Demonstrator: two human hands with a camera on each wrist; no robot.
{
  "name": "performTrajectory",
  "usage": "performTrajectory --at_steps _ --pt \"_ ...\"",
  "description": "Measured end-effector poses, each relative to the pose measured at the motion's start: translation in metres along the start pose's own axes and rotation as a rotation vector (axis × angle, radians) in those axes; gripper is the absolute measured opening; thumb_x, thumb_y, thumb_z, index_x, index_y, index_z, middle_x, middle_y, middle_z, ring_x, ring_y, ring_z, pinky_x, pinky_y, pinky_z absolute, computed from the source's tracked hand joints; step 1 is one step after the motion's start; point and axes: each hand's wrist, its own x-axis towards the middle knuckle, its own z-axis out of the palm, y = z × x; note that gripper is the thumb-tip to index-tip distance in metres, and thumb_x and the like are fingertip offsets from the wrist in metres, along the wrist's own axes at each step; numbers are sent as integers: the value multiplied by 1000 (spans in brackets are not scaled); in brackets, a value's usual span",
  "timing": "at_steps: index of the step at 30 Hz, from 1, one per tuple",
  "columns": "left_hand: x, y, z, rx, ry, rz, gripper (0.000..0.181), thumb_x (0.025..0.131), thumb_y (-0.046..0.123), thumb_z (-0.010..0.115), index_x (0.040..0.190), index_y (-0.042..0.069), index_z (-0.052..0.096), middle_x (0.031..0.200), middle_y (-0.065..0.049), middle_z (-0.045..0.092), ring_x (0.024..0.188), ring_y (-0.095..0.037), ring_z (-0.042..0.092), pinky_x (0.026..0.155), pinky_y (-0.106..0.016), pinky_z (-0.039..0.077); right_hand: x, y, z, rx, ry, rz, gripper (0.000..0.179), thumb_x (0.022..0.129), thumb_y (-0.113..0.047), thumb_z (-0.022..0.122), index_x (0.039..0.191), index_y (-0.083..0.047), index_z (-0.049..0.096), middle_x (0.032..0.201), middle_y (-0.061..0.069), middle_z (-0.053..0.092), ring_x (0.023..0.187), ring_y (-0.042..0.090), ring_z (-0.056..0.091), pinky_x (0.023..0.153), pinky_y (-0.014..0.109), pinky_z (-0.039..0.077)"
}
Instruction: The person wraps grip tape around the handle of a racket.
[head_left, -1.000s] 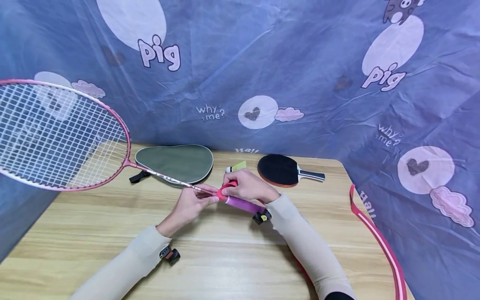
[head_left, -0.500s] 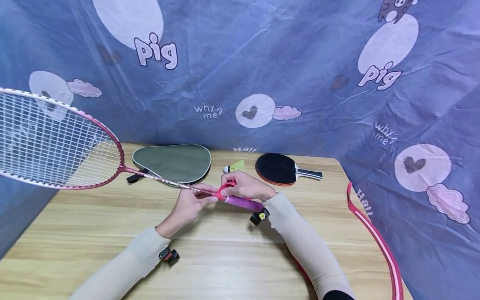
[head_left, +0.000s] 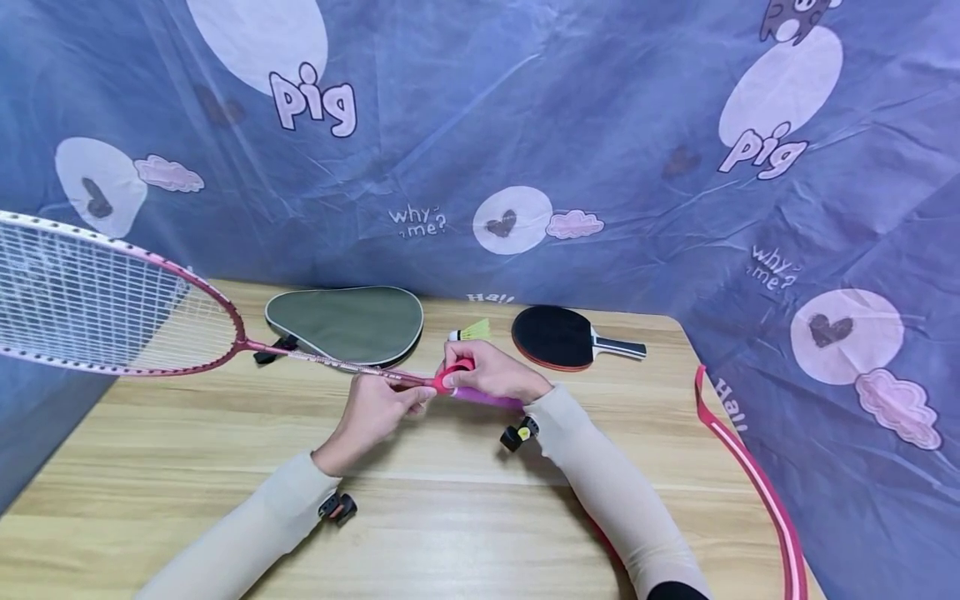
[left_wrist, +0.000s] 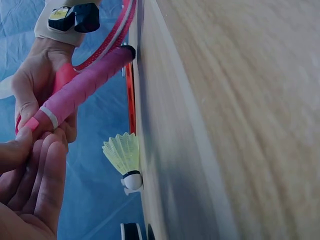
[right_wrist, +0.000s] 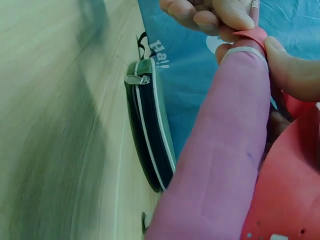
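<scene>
A badminton racket [head_left: 337, 363] slants across the head view, its strung head at the far left. My left hand [head_left: 375, 412] grips it where the shaft meets the handle, thumb at the end of a red grip tape [right_wrist: 292, 175]. Right beside it, my right hand [head_left: 491, 371] pinches that tape, which loops round the top of the handle. The handle's purple wrap [left_wrist: 87, 85] ends in a pale band [right_wrist: 247, 51], just below the red tape. In the left wrist view the tape trails behind the handle, showing a white stripe. My right hand hides part of the handle in the head view.
At the back of the wooden table [head_left: 450, 533] lie a green paddle case [head_left: 348, 321], a yellow shuttlecock [head_left: 472, 331] and a black table tennis paddle [head_left: 553, 337]. A long red strip [head_left: 761, 483] with a pale stripe curves along the right edge. Blue printed cloth [head_left: 622, 125] hangs behind.
The racket head has sunk at the left and turned flatter to the view. My left fingers have shifted slightly around the shaft; the right hand keeps its pinch on the tape.
</scene>
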Motion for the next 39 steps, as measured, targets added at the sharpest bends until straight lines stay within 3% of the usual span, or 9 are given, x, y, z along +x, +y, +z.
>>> performTrajectory --at_steps 5,10,17,25,31,35,39 --pt "1 0 -1 -17 -34 -28 13 87 25 80 91 12 82 73 -2 78 65 -11 73 63 -25 58 0 2 1 7 22 -7 22 92 0 69 80 -5 52 101 12 77 93 12 69 79 20 51" --pt "1 0 -1 -74 -63 -48 19 90 21 77 95 3 80 77 -11 79 65 -15 76 65 -33 63 1 2 2 -32 27 -50 23 90 -4 73 78 -6 54 102 12 77 94 12 69 79 20 50" --pt "1 -1 0 -127 -82 -72 23 92 18 74 105 -2 77 84 -17 79 76 -30 78 68 -31 63 1 1 4 -84 58 -91 25 88 -7 76 76 -8 55 100 8 79 93 11 71 79 19 51" --pt "2 -3 1 -356 -104 -99 40 101 28 64 108 -10 72 91 -25 77 76 -20 78 75 -38 64 -1 -2 7 -166 103 -130 24 86 -10 80 74 -10 58 95 3 78 94 10 73 83 22 57" --pt "3 -3 1 -322 -80 -91 38 100 27 65 104 -9 74 87 -23 77 75 -22 78 72 -36 64 -3 -6 6 -250 141 -101 21 85 -13 81 75 -14 62 91 -1 79 88 5 71 80 21 56" --pt "4 -1 0 -341 -99 -81 31 99 18 65 107 -11 72 89 -25 77 79 -26 78 73 -35 63 -6 -11 3 -301 206 -53 21 84 -15 83 74 -18 64 85 -5 78 80 3 66 71 20 49" --pt "4 1 -1 -375 -122 -85 27 99 12 64 109 -13 71 91 -27 76 78 -22 78 74 -34 63 -7 -14 0 -315 221 -60 20 82 -16 84 74 -19 66 82 -5 77 75 5 63 66 21 46"
